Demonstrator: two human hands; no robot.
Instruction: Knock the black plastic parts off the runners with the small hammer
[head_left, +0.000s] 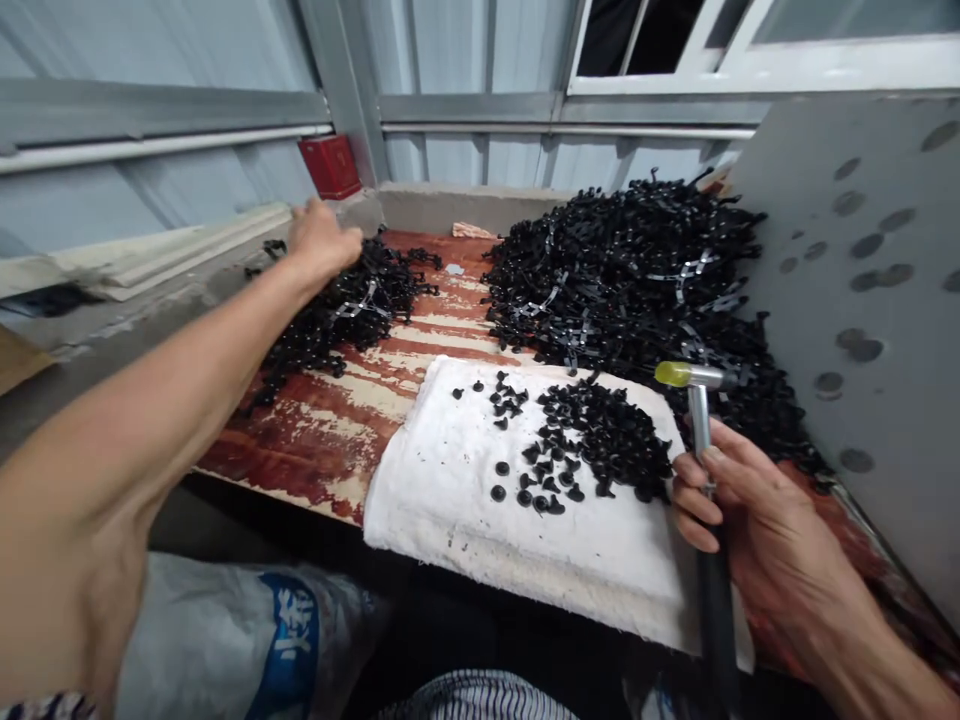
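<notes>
My left hand [321, 240] reaches far out to the smaller pile of black plastic parts [341, 305] at the back left of the worn red board [330, 420]; its fingers curl down into the pile and are mostly hidden. My right hand [739, 505] is closed round the black handle of a small hammer [701, 400] with a yellow tip and a metal neck, held upright at the right edge of a white cloth pad [465, 480]. Several small black button-like pieces [600, 440] lie heaped on the pad just left of the hammer.
A much larger heap of black parts [637, 270] fills the back right. A grey board with round spots [862, 320] leans at the right. A red box [330, 165] stands by the wall corner. A white sack with blue print [240, 630] lies below the board's front edge.
</notes>
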